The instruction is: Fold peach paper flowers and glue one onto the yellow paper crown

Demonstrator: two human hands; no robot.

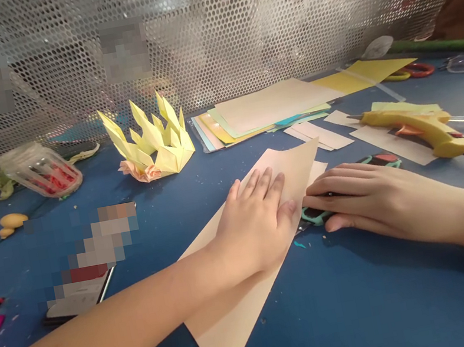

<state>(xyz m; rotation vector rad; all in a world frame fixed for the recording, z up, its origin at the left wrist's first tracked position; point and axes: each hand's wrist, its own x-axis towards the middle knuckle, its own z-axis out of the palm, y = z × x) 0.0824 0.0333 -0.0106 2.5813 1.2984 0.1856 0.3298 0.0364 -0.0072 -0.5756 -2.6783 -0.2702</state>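
Note:
A long pale pink sheet of paper [238, 310] lies slantwise on the blue table. My left hand [256, 223] rests flat on it, palm down with the fingers spread. To the right of the sheet, my right hand [367, 200] is palm down over a teal and black tool [315, 215]; its fingers are extended and lie partly on that tool near the sheet's edge. Most of the tool is hidden beneath the hand. Another small piece of pink paper shows behind the sheet's upper right edge.
A yellow paper crown [155, 145] stands behind, left of stacked coloured paper [265, 108]. A yellow glue gun [416, 126] lies on paper strips at right. A phone [81, 284] and a jar [40, 171] are at left. Perforated metal [225, 31] borders the back.

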